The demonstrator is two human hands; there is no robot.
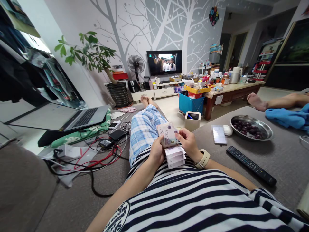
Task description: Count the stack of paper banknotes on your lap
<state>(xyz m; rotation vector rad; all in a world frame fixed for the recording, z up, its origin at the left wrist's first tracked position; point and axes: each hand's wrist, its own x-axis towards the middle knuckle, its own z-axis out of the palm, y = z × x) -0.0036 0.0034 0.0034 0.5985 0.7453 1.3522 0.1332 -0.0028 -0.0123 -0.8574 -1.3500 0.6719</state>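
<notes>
— Where are the banknotes (169, 138)?
— Over the lap, midway across the sofa (285, 154), between both hands.
— And the hands?
— The left hand (156, 153) is closed around the stack. The right hand (189, 143), fingers curled, pinches the top notes.

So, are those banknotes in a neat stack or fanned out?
Fanned out: the banknotes show staggered edges between left hand and right hand.
</notes>
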